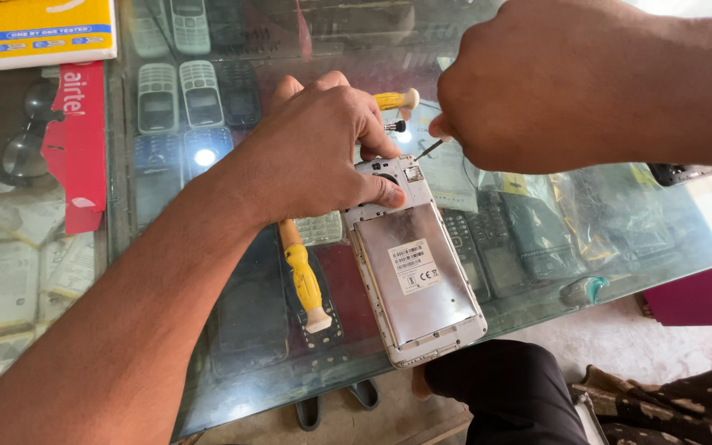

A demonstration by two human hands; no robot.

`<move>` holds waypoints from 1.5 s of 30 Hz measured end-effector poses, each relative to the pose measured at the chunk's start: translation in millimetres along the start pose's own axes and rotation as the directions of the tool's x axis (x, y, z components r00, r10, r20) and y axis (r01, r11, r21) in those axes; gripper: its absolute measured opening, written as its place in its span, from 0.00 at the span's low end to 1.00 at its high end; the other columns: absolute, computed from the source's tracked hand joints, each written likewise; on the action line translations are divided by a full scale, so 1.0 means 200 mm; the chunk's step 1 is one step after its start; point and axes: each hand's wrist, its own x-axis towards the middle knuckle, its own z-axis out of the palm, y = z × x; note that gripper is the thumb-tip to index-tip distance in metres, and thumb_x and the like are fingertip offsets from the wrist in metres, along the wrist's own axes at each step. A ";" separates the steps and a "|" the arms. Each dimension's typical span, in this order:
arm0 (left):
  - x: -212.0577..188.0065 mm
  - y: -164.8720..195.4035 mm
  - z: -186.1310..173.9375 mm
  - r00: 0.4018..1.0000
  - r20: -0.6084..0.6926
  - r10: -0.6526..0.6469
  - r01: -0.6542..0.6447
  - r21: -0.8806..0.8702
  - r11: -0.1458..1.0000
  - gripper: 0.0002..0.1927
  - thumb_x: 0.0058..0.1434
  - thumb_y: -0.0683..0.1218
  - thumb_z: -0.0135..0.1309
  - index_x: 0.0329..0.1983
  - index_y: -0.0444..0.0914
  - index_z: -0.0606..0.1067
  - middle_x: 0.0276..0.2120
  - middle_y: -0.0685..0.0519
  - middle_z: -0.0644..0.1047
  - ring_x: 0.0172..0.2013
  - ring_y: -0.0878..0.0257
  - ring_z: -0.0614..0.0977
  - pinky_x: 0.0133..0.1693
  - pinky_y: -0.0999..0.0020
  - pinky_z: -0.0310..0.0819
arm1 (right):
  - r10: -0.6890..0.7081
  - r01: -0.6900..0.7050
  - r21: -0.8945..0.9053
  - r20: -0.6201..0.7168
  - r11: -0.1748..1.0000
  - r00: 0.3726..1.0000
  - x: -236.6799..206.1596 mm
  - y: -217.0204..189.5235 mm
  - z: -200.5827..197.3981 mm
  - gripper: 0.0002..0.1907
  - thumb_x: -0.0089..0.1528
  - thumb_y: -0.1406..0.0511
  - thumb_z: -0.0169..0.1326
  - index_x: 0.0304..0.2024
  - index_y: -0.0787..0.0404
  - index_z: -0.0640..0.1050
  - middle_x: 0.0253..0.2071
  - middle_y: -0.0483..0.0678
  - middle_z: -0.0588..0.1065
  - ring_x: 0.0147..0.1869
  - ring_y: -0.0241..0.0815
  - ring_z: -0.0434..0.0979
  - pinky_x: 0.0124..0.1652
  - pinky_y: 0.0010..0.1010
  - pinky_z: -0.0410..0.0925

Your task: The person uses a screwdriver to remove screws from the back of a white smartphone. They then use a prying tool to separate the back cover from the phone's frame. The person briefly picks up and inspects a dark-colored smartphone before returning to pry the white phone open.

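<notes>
A smartphone (412,268) with its back cover off lies face down on the glass counter (537,288), just right of the frame's centre and tilted so its lower end points toward the bottom right. Its exposed back is a dull silver metal plate with a white rectangular label in the middle, framed by a pale plastic rim with rounded corners; near its top end sit a round camera opening and a small square part.

The left hand (323,148) comes in from the lower left and presses down on the phone's top end, thumb flat across the plate and the fingers curled over the upper edge. The right hand (529,86), entering from the upper right, is closed in a pinch around a thin dark metal tool (428,149), whose tip points down-left toward the phone's top corner.

A yellow-handled screwdriver (304,280) with a cream cap lies on the glass just left of the phone, partly under the left wrist. A second yellow handle (395,100) shows beyond the left knuckles. Beneath the smooth, reflective glass lie rows of keypad phones (181,95).
</notes>
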 end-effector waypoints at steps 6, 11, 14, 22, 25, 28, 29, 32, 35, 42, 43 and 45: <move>0.00 0.01 -0.01 0.989 0.076 -0.124 0.123 0.014 0.992 0.24 0.41 0.59 0.74 0.41 0.47 0.86 0.31 0.59 0.82 0.49 0.66 0.75 0.59 0.58 0.55 | 0.115 -0.105 0.059 -0.189 0.993 0.975 0.04 0.00 -0.01 0.11 0.53 0.56 0.65 0.25 0.54 0.81 0.26 0.44 0.79 0.29 0.39 0.80 0.28 0.34 0.70; -0.01 0.01 0.00 0.998 0.016 -0.060 0.061 -0.011 0.998 0.23 0.40 0.58 0.75 0.39 0.46 0.86 0.32 0.60 0.81 0.49 0.64 0.74 0.57 0.57 0.54 | 0.006 -0.009 -0.036 -0.089 0.999 0.996 -0.01 -0.01 -0.10 0.07 0.56 0.58 0.64 0.24 0.47 0.81 0.24 0.37 0.79 0.30 0.37 0.81 0.30 0.34 0.70; 0.00 0.01 0.00 1.000 0.006 -0.005 0.005 -0.005 1.000 0.23 0.41 0.58 0.75 0.39 0.46 0.87 0.32 0.61 0.82 0.49 0.64 0.74 0.57 0.56 0.53 | 0.073 -0.072 0.014 -0.081 0.997 0.994 -0.03 -0.03 -0.15 0.10 0.56 0.55 0.64 0.24 0.49 0.81 0.26 0.39 0.77 0.32 0.39 0.81 0.28 0.36 0.71; 0.00 0.01 -0.01 0.998 0.026 -0.052 0.052 0.016 0.999 0.24 0.41 0.60 0.74 0.41 0.47 0.86 0.30 0.60 0.82 0.48 0.64 0.75 0.57 0.57 0.54 | 0.251 -0.213 0.306 -0.090 0.928 0.964 -0.03 0.02 -0.02 0.13 0.59 0.52 0.62 0.36 0.52 0.80 0.28 0.43 0.78 0.30 0.41 0.81 0.29 0.34 0.73; 0.00 0.02 -0.01 0.998 0.025 -0.055 0.054 0.013 0.998 0.26 0.41 0.60 0.74 0.43 0.47 0.86 0.30 0.59 0.82 0.47 0.64 0.75 0.57 0.57 0.55 | 0.468 -0.247 0.736 -0.107 0.631 0.877 -0.10 0.05 0.12 0.06 0.67 0.63 0.58 0.40 0.59 0.80 0.30 0.48 0.78 0.30 0.45 0.80 0.26 0.36 0.73; 0.00 0.02 -0.02 0.999 0.016 -0.031 0.031 0.029 0.999 0.27 0.40 0.60 0.74 0.43 0.47 0.86 0.30 0.59 0.82 0.47 0.64 0.75 0.56 0.57 0.55 | 0.633 0.061 0.834 -0.462 0.549 0.621 -0.17 0.00 0.26 0.07 0.63 0.74 0.59 0.45 0.65 0.81 0.35 0.52 0.78 0.35 0.44 0.81 0.29 0.34 0.74; 0.00 0.02 -0.02 1.000 0.006 -0.012 0.012 0.043 0.999 0.27 0.40 0.60 0.74 0.43 0.46 0.86 0.30 0.58 0.82 0.47 0.63 0.75 0.56 0.56 0.55 | 0.652 0.114 0.849 -0.475 0.516 0.591 -0.17 -0.03 0.30 0.09 0.61 0.74 0.62 0.45 0.65 0.81 0.36 0.52 0.78 0.37 0.43 0.81 0.34 0.34 0.75; 0.01 0.00 -0.01 0.997 -0.066 0.035 -0.031 0.058 0.998 0.27 0.39 0.60 0.75 0.41 0.43 0.86 0.31 0.57 0.83 0.44 0.62 0.78 0.55 0.56 0.57 | 0.727 0.281 0.866 -0.500 0.414 0.470 -0.11 -0.12 0.43 0.10 0.58 0.75 0.65 0.42 0.68 0.79 0.37 0.54 0.79 0.41 0.44 0.82 0.51 0.41 0.71; 0.02 -0.04 0.01 0.982 -0.147 0.120 -0.119 0.020 0.993 0.23 0.44 0.56 0.74 0.40 0.40 0.85 0.35 0.56 0.83 0.43 0.60 0.80 0.54 0.57 0.62 | 0.859 0.614 0.789 -0.334 0.029 0.389 0.03 -0.22 0.53 0.09 0.67 0.76 0.64 0.42 0.69 0.75 0.43 0.54 0.80 0.45 0.42 0.84 0.51 0.35 0.75; 0.02 -0.10 -0.01 0.953 -0.213 0.214 -0.213 0.024 0.977 0.09 0.53 0.42 0.67 0.38 0.42 0.87 0.36 0.53 0.83 0.44 0.57 0.80 0.55 0.55 0.69 | 0.885 0.847 0.413 -0.172 -0.334 0.433 0.13 -0.29 0.69 0.18 0.70 0.79 0.60 0.54 0.66 0.64 0.45 0.56 0.77 0.47 0.41 0.82 0.49 0.32 0.79; 0.02 -0.10 -0.02 0.952 -0.226 0.205 -0.209 0.008 0.978 0.09 0.53 0.42 0.67 0.39 0.42 0.86 0.36 0.53 0.83 0.44 0.57 0.80 0.53 0.58 0.72 | 0.887 0.853 0.401 -0.173 -0.334 0.428 0.13 -0.29 0.70 0.20 0.71 0.79 0.59 0.55 0.65 0.63 0.44 0.58 0.78 0.47 0.42 0.82 0.49 0.33 0.79; 0.02 -0.10 -0.03 0.948 -0.258 0.185 -0.198 -0.025 0.980 0.10 0.54 0.41 0.66 0.40 0.41 0.86 0.37 0.53 0.83 0.43 0.58 0.81 0.48 0.62 0.76 | 0.894 0.862 0.340 -0.113 -0.375 0.433 0.13 -0.29 0.70 0.19 0.72 0.78 0.58 0.58 0.65 0.63 0.43 0.58 0.78 0.47 0.43 0.83 0.50 0.35 0.80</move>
